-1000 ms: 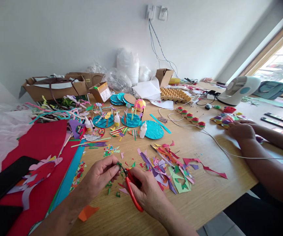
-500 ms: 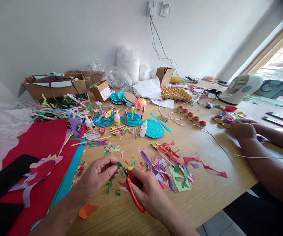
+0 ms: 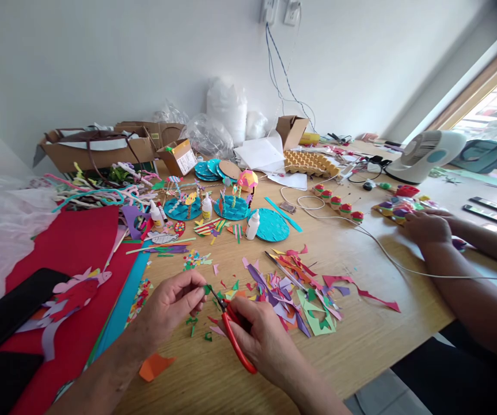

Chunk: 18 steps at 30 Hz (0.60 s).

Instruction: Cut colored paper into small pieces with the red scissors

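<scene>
My left hand (image 3: 182,300) pinches a small piece of green paper (image 3: 207,289) between thumb and fingertips. Red-handled scissors (image 3: 235,340) are in my right hand (image 3: 259,334), fingers wrapped round the handles. Their dark blades point up and left, with the tips touching the green paper. Tiny green offcuts (image 3: 193,325) lie on the table just below the blades. To the right of my right hand spreads a heap of coloured paper scraps (image 3: 280,297). An orange paper piece (image 3: 155,367) rests near my left wrist.
Glue bottles (image 3: 252,225) stand beside blue discs (image 3: 272,225) beyond my hands. Red sheets (image 3: 69,248) and a black phone-like object (image 3: 19,311) lie at left. Another person's hands (image 3: 427,230) work at right near egg-carton figures (image 3: 337,202). A white cable (image 3: 373,239) crosses the table.
The scissors and both hands stay nearly in place. The green paper shows slightly more at my left fingertips. The whole view has shifted very slightly.
</scene>
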{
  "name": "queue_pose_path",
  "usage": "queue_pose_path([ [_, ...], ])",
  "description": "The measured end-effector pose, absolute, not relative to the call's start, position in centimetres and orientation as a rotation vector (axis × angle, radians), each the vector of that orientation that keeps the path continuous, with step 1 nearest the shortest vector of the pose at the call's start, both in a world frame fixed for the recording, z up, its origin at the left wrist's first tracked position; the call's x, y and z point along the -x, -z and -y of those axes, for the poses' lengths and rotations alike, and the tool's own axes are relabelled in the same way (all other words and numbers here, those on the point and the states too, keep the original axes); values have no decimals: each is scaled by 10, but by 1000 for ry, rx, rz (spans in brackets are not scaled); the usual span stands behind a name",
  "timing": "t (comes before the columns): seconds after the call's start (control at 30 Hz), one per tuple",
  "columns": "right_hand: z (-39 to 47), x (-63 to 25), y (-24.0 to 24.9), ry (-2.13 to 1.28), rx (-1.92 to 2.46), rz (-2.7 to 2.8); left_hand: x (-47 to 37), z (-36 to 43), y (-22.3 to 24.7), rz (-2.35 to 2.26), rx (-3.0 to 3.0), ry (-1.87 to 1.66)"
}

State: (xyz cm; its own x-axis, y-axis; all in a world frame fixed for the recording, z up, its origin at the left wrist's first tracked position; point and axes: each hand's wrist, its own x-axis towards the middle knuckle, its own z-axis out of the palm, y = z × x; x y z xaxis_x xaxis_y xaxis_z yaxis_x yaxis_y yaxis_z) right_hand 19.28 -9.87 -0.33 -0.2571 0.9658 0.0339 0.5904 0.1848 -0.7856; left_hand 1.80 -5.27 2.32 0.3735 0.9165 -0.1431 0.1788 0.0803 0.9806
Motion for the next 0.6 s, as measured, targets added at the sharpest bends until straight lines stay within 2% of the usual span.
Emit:
queue_pose_path([
  [0.6, 99, -190, 4, -947, 1429, 1927, -16, 55, -16, -1060, -1385, -801],
])
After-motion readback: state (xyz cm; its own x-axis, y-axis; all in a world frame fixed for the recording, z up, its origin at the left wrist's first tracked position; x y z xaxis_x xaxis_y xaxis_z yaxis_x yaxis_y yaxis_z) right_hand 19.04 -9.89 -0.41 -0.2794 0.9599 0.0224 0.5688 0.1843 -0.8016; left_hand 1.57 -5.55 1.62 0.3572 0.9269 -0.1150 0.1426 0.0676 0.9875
